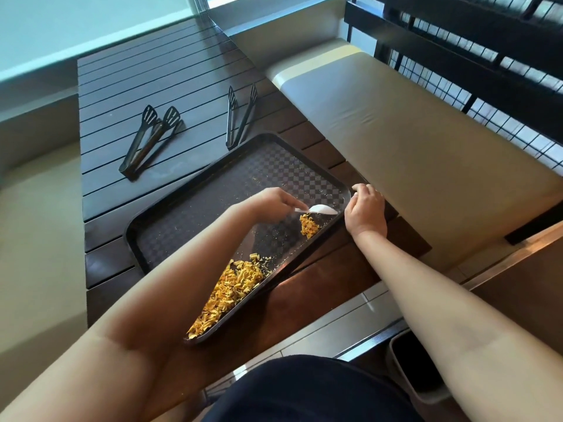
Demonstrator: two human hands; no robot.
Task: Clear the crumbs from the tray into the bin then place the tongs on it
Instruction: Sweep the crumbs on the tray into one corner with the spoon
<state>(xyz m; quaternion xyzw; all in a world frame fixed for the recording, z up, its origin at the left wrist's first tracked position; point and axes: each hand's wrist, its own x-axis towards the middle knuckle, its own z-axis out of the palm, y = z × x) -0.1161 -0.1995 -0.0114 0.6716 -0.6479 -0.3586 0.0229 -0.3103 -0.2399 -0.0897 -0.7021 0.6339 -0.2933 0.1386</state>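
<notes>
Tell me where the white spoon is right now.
In the head view the white spoon is over the tray's right end, held by the left hand, just above the small crumb pile and beside the right hand gripping the rim.

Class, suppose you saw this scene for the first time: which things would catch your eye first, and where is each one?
First the bright orange crumbs, heaped in the near corner of the dark checkered tray, which juts over the slatted table's edge. Next the left hand holding a white plastic spoon beside a smaller crumb pile, while the right hand grips the tray's right rim. Beyond the tray lie two black tongs.
</notes>
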